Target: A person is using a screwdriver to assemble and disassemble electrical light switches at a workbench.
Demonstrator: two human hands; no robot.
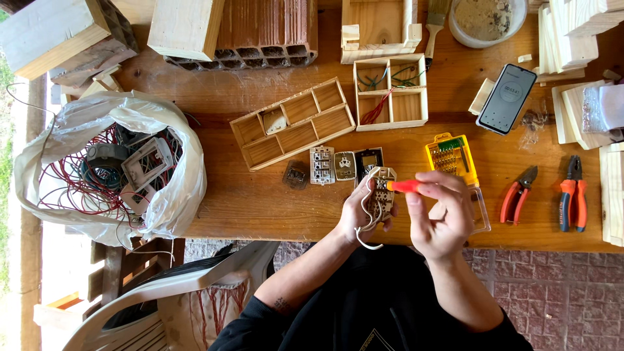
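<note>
Seen from the head camera, the left hand (356, 211) is curled shut around a pale switch module (381, 192) with a white wire (365, 235) looping below it, held just over the near edge of the wooden table (260, 201). The right hand (442, 211), at three o'clock from the module, pinches an orange-handled screwdriver (404, 186) between thumb and fingers, tip against the module. A yellow bit case (452, 156) lies at one o'clock, loose switch parts (335, 164) at eleven o'clock, a bag of wires (110, 166) far off at nine o'clock.
</note>
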